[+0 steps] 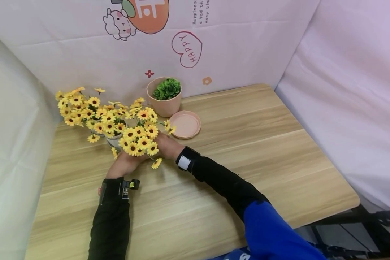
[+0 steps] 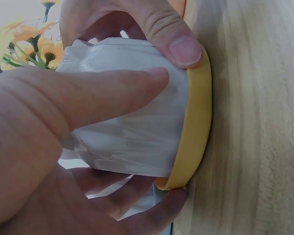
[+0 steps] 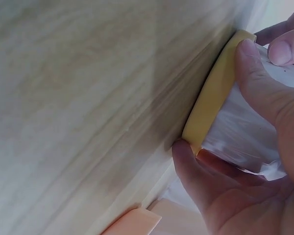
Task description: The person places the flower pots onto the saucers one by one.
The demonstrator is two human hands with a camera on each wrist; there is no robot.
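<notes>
Yellow daisy-like flowers (image 1: 139, 135) rise from a white flower pot (image 2: 137, 134), which the blooms hide in the head view. Under the pot is a yellow saucer (image 2: 193, 132), at the wooden tabletop. My left hand (image 1: 126, 165) grips the pot from its near left side, thumb along the white wall and fingers curled around the other side. On the opposite side, my right hand (image 1: 169, 145) holds pot and saucer together; its thumb (image 3: 250, 63) presses the saucer's rim, and a fingertip touches the saucer lower down.
More yellow flowers (image 1: 76, 108) in pots crowd the left, one grey-white pot (image 1: 115, 141) right beside my hands. Behind stands a pink pot (image 1: 165, 107) with a green plant, next to a pink saucer (image 1: 186, 125). A white printed cloth (image 1: 247, 47) hangs behind the table.
</notes>
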